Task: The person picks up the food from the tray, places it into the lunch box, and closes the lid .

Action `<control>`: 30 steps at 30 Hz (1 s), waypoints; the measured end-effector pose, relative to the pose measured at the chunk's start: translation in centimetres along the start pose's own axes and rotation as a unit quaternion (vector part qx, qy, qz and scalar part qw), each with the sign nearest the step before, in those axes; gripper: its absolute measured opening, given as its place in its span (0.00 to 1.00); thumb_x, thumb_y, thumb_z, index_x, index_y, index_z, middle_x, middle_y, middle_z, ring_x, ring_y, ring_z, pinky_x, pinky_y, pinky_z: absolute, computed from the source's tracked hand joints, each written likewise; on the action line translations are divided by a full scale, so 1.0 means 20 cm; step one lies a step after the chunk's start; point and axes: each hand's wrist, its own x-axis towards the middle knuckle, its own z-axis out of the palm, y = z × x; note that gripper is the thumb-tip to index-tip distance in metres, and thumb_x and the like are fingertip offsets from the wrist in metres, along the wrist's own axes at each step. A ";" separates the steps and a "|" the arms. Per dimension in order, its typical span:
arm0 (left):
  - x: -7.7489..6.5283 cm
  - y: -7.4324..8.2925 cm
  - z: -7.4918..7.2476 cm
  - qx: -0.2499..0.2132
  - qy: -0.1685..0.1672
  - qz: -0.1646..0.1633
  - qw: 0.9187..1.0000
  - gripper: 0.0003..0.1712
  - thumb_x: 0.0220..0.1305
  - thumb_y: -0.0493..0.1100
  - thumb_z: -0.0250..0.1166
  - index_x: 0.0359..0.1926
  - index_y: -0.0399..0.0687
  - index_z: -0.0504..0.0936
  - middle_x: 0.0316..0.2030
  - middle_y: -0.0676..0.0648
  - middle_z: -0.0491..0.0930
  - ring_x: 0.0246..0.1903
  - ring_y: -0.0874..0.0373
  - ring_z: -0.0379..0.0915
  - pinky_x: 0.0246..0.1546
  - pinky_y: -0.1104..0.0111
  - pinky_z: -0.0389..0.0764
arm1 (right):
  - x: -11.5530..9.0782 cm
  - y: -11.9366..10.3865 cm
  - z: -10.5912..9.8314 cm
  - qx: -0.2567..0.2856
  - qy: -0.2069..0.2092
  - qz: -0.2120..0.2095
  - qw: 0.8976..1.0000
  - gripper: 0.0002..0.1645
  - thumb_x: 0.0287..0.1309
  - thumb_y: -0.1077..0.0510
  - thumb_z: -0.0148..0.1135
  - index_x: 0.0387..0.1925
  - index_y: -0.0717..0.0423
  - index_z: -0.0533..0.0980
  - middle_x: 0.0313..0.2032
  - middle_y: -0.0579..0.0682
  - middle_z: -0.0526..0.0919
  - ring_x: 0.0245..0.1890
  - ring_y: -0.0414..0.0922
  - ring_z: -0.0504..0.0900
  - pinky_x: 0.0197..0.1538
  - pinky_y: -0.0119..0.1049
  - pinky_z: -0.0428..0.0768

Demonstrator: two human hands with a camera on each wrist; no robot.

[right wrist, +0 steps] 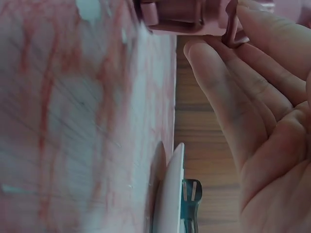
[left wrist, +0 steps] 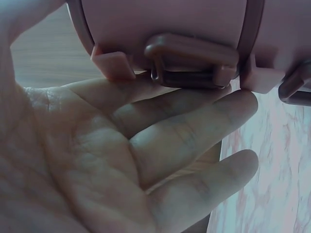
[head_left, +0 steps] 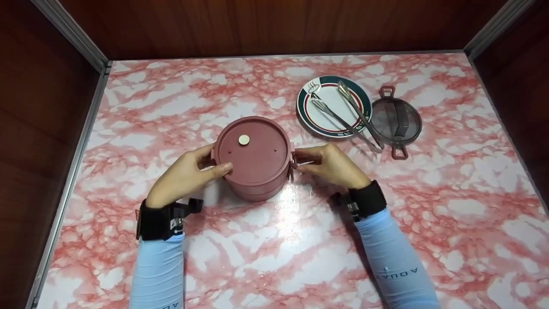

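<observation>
A dusty-red round stacked lunch container [head_left: 257, 189] stands upright in the middle of the table, its flat lid [head_left: 261, 159] on top with a small cream knob [head_left: 244, 140]. My left hand [head_left: 184, 176] holds its left side, thumb over the lid's rim, fingers against the side by a brown-red clip [left wrist: 192, 48] in the left wrist view. On the opposite side, my right hand [head_left: 336, 165] pinches another clip [right wrist: 234, 26] between thumb and fingers; in the right wrist view that clip stands out from the wall.
Behind on the right, a green-rimmed white plate [head_left: 321, 113] carries a pair of metal tongs [head_left: 358, 107] with a whisk-like end. Beside it lies a clear grey lid [head_left: 381, 120] with red-brown loop handles. Dark wood panels [head_left: 279, 28] wall the table's back and sides.
</observation>
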 end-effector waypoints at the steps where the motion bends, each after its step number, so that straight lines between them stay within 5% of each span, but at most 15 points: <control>1: 0.00 0.00 0.00 0.003 0.001 -0.002 1.000 0.38 0.61 0.65 0.66 0.69 0.58 0.72 0.54 0.54 0.80 0.58 0.57 0.73 0.57 0.60 0.75 | 0.00 0.00 0.01 -0.004 0.000 -0.001 1.000 0.22 0.60 0.54 0.70 0.56 0.50 0.82 0.49 0.43 0.86 0.51 0.39 0.82 0.56 0.36 0.78; 13: 0.00 0.01 0.00 0.012 0.007 -0.007 1.000 0.39 0.59 0.67 0.66 0.67 0.58 0.73 0.53 0.55 0.81 0.58 0.58 0.73 0.56 0.60 0.75 | 0.02 -0.02 0.05 0.038 0.027 0.025 0.999 0.21 0.55 0.61 0.73 0.53 0.58 0.83 0.45 0.51 0.87 0.48 0.45 0.85 0.51 0.41 0.82; 23: 0.00 0.00 0.00 -0.002 0.003 -0.008 1.000 0.41 0.60 0.66 0.67 0.70 0.58 0.69 0.56 0.54 0.80 0.58 0.59 0.73 0.57 0.62 0.76 | 0.00 -0.04 0.01 0.017 0.006 0.023 1.000 0.23 0.60 0.57 0.70 0.57 0.57 0.81 0.48 0.49 0.86 0.49 0.44 0.84 0.51 0.37 0.81; 30: -0.01 -0.03 -0.03 -0.007 -0.006 0.000 1.000 0.34 0.68 0.66 0.57 0.68 0.56 0.73 0.56 0.52 0.80 0.55 0.59 0.76 0.57 0.58 0.75 | -0.02 -0.13 -0.03 0.019 0.078 -0.029 0.996 0.23 0.64 0.60 0.66 0.60 0.61 0.77 0.53 0.52 0.83 0.49 0.46 0.84 0.49 0.38 0.82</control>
